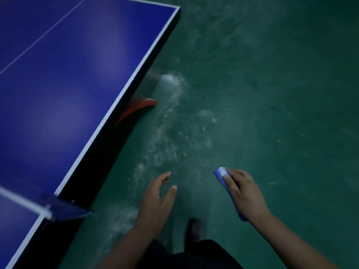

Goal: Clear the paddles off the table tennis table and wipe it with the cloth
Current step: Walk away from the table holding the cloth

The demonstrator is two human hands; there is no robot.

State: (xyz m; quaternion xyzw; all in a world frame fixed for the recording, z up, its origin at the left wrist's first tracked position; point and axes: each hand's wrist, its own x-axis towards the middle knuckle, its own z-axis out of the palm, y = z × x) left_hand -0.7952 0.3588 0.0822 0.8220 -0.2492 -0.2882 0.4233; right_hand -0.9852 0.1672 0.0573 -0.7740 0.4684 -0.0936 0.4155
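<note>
The blue table tennis table [64, 78] with white edge lines fills the left side, and no paddle shows on it. My right hand [244, 193] grips a folded blue cloth [221, 174] over the green floor, well right of the table. My left hand [157, 200] hangs beside it with loosely curled fingers and holds nothing. Both hands are off the table, over the floor.
The net post and clamp [64, 209] jut out at the table's lower left edge. A red and grey table leg [141, 105] shows under the side edge. The green floor [272, 94] has whitish scuffs. My dark shoe [196, 230] is below the hands.
</note>
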